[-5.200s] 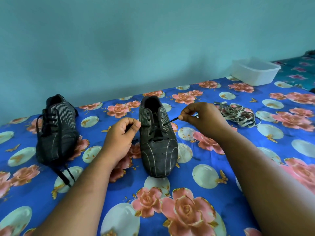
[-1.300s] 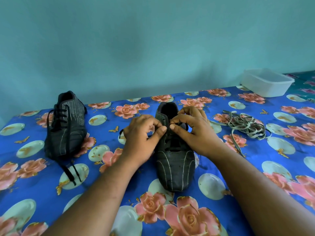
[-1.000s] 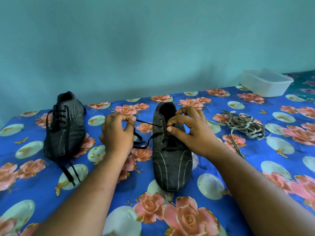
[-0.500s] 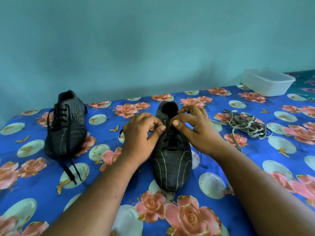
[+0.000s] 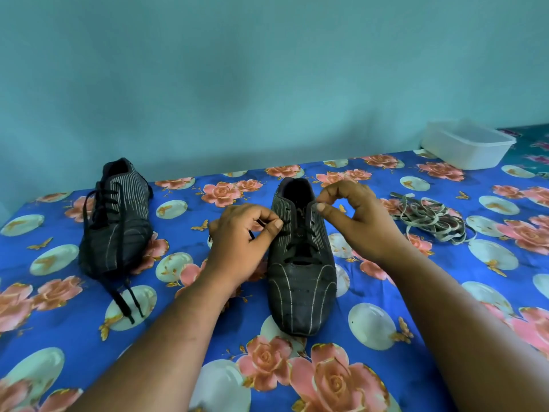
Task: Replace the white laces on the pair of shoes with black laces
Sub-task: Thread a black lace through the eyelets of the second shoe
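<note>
Two dark striped shoes lie on a blue flowered cloth. The left shoe (image 5: 116, 221) is laced with a black lace whose ends trail toward me. The middle shoe (image 5: 301, 281) carries a black lace (image 5: 300, 236) crossed through its lower eyelets. My left hand (image 5: 240, 236) pinches a black lace end at the shoe's left eyelet row. My right hand (image 5: 353, 221) pinches the shoe's right flap near the top eyelets between thumb and forefinger. The removed white laces (image 5: 430, 218) lie in a tangle to the right.
A white plastic tub (image 5: 468, 148) stands at the back right, near the teal wall. The cloth's far edge meets that wall behind the shoes. Open cloth (image 5: 386, 337) lies in front of the middle shoe.
Over the last second my left hand pulled the lace out to the left, then came back to the left eyelet row. My right hand has stayed at the shoe's right flap.
</note>
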Action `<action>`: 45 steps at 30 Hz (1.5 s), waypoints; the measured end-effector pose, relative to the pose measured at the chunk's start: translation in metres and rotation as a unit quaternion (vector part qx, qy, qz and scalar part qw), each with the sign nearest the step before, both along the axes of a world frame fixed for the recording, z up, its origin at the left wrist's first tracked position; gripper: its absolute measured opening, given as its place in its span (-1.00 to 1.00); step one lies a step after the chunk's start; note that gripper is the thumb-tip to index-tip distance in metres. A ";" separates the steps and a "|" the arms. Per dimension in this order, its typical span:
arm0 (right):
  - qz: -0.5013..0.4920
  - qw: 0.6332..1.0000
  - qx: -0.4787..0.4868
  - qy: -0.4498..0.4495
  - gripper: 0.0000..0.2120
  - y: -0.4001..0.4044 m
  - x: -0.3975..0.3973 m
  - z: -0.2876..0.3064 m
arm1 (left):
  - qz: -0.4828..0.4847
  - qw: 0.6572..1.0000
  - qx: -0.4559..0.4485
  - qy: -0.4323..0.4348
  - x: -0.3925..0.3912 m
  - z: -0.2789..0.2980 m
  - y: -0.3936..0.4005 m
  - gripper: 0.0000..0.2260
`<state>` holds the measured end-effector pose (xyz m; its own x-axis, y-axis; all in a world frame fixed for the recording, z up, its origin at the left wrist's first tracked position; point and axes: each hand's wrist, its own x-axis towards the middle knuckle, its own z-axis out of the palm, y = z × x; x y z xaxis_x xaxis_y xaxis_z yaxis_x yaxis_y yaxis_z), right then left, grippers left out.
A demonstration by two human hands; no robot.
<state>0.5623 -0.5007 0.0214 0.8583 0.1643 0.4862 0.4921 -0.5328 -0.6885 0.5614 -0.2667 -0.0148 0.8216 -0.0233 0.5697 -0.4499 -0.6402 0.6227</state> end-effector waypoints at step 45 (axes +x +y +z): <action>0.020 0.999 0.026 -0.015 -0.93 0.019 -0.007 -0.002 | 0.033 0.998 0.056 -0.002 -0.005 0.007 0.008 -0.54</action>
